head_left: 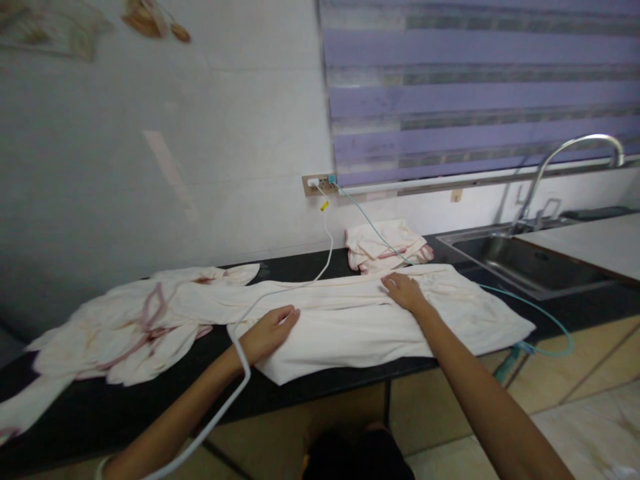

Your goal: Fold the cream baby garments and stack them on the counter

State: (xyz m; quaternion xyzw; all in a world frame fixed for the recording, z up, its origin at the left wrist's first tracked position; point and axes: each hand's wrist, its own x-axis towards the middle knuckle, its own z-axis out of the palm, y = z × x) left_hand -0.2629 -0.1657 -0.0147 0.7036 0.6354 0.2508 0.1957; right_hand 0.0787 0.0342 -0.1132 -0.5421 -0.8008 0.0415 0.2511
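Under the left hand (pixel 273 331) and right hand (pixel 404 292), a cream garment (pixel 345 340) lies spread on a black counter (pixel 150 413).
The left thumb stands apart from its fingers; the right fingers bend near the garment's far edge, whether pinching, I cannot tell. Crumpled clothes (pixel 117 327) lie left of the left hand; a folded cloth (pixel 383 239) sits just beyond the right hand.

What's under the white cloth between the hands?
Black countertop shows along the front edge of the white cloth, which appears to rest on it. The area directly beneath is covered, so anything else there can't be seen.
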